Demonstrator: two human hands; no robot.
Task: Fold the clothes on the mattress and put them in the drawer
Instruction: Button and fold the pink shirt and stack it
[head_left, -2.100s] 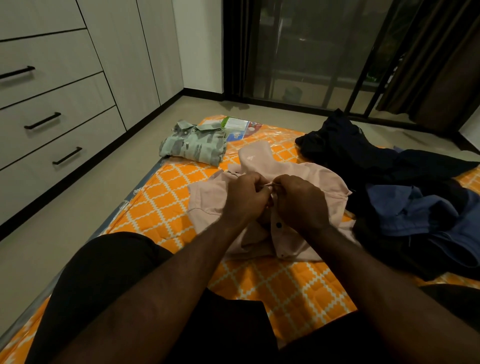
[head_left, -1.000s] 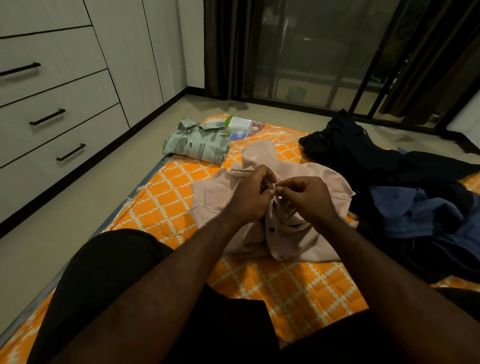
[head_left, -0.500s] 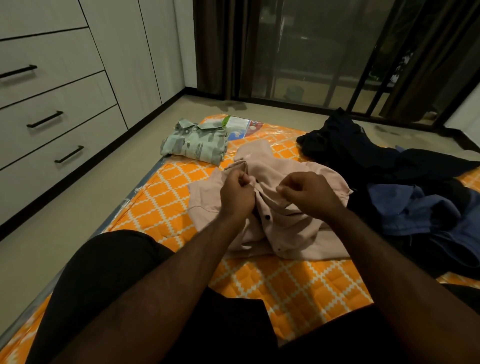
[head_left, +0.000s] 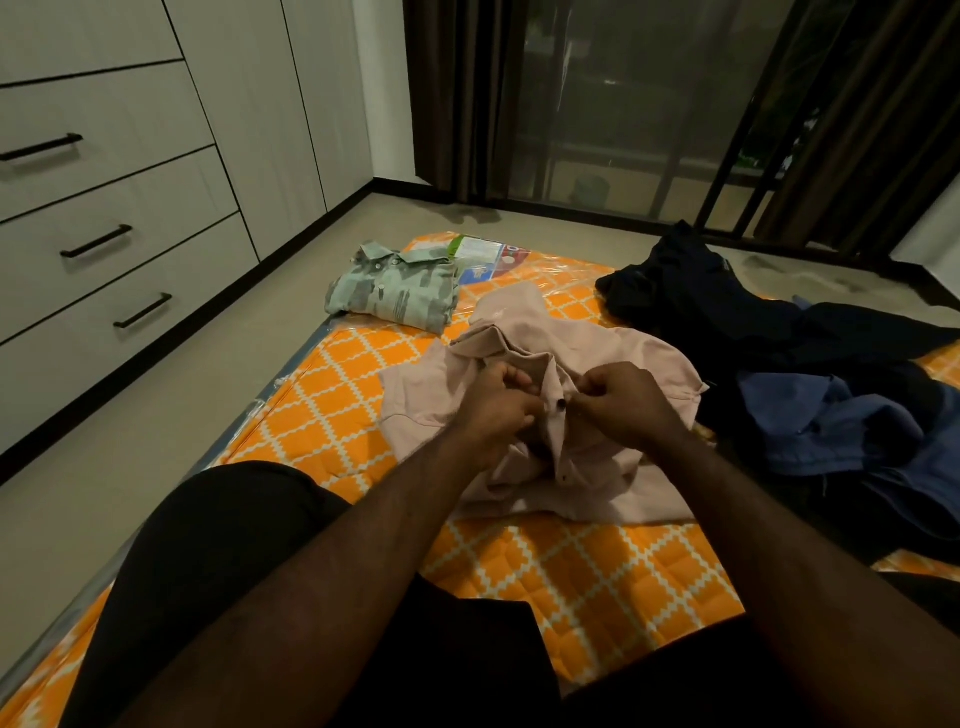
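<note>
Sitting on the orange patterned mattress (head_left: 358, 400), a person works with two hands on one pink shirt (head_left: 644, 353), which lies crumpled in the middle of the mattress just beyond the knees. The left hand (head_left: 496, 410) has its fingers curled, gripping a bunch of the shirt's front. The right hand (head_left: 631, 400) pinches the opposite front edge, just beside the upper of two dark buttons (head_left: 561, 401) that show on the strip between the hands.

One green patterned shirt (head_left: 392, 293) lies folded at the far left corner of the mattress, apart from the pink one. Next to it, one printed label (head_left: 488, 257) shows on the mattress. To the right sits one loose pile of dark clothes (head_left: 727, 317), with one blue garment (head_left: 831, 423) lying on it.

Along the left wall stand closed drawers (head_left: 171, 239); three black handles (head_left: 96, 241) are in view.
</note>
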